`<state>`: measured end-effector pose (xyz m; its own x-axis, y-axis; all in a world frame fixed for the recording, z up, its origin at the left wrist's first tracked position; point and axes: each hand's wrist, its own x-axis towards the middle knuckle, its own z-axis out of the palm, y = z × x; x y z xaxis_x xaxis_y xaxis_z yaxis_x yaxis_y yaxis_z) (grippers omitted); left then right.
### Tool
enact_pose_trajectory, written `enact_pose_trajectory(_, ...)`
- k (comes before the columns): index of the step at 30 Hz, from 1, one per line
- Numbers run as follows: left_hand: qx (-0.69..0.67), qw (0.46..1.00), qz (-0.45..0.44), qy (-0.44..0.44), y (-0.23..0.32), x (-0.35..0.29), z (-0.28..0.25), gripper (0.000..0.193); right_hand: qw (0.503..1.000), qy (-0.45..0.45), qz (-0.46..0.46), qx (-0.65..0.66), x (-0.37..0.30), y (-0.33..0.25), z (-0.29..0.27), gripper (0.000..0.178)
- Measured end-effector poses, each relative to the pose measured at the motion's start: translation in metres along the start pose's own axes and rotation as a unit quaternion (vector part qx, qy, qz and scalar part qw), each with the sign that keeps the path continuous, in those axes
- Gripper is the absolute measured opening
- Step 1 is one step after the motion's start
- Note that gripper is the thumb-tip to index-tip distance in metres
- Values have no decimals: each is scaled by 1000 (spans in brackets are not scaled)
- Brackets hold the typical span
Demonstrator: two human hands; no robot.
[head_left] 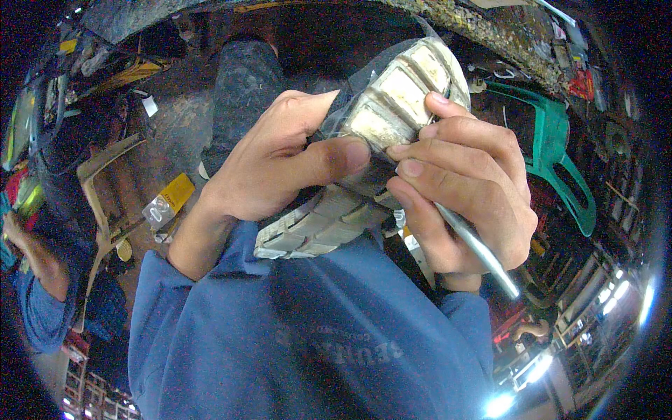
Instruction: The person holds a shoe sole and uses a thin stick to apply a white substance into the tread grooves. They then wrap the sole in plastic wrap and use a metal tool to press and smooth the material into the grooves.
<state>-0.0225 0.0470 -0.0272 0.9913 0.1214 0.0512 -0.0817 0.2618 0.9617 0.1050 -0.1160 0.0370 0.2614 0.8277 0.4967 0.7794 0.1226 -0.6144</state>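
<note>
A shoe [402,87] is held up in front of my chest, its pale, blocky sole turned toward me. Thin clear film shows around its far edge. My left hand [280,157] wraps the shoe's left side, with the thumb pressed on the sole. On the right, the fingertips of my right hand [472,171] press against the sole's middle. That same hand grips a slim silver metal tool [483,255], whose rear end sticks out below the fingers. The tool's working tip is hidden by the fingers, so its kind cannot be made out.
A green plastic chair [556,154] stands at the right. Left of me are a beige chair frame [94,196] and a yellow-and-white box [171,196] on the floor. Another person in blue [49,301] sits at the far left. A worn bench edge [490,52] runs across the top.
</note>
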Motion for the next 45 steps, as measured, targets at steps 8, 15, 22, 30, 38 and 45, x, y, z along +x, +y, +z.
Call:
enact_pose_trajectory(8,24,1000,18,-2,-2,-1,-2,42,1000,-4,1,-3,-2,0,-1,16)
enact_pose_trajectory(15,17,1000,3,5,-3,0,-1,41,1000,-2,8,13,-3,3,-2,17)
enact_pose_trajectory(22,-28,999,-9,14,-6,-2,1,38,1000,-15,14,12,-4,1,-3,18)
enact_pose_trajectory(30,-19,1000,-3,12,-7,-5,1,37,1000,-10,2,23,-8,3,-3,19)
enact_pose_trajectory(38,9,1000,9,10,-9,0,2,36,1000,-6,9,27,-10,5,-6,20)
enact_pose_trajectory(45,-9,1000,-21,6,-6,-4,0,37,999,-8,9,36,-12,4,-6,21)
